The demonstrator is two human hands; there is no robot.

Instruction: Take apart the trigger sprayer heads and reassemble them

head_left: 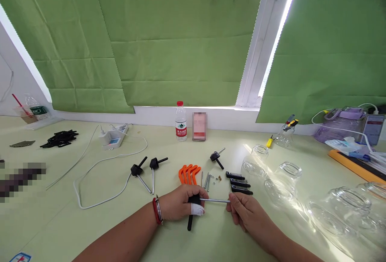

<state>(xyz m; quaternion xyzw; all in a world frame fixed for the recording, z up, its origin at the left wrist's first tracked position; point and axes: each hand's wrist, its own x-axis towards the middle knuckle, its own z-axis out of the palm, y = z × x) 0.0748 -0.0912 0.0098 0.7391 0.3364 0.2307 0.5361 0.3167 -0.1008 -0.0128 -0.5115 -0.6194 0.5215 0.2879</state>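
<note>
My left hand (181,203), with a red bracelet on the wrist and a white bandage on one finger, is closed round a black T-shaped handle piece (190,219). A thin metal rod (214,201) runs from that piece to my right hand (243,209), whose fingertips pinch the rod's far end. Just beyond my hands lie several orange plastic parts (188,172), loose metal rods and small screws (208,180), and three black toothed strips (239,183). Three more black handle-and-rod pieces (150,167) (137,171) (217,157) rest on the pale green table (90,230).
Several clear glass jars (286,173) lie on the right. A water bottle (181,122) stands at the back by the window sill, with a white power strip and cable (113,139) to the left. A pile of black parts (60,138) sits far left; screwdrivers (289,123) stand in a jar at the back right.
</note>
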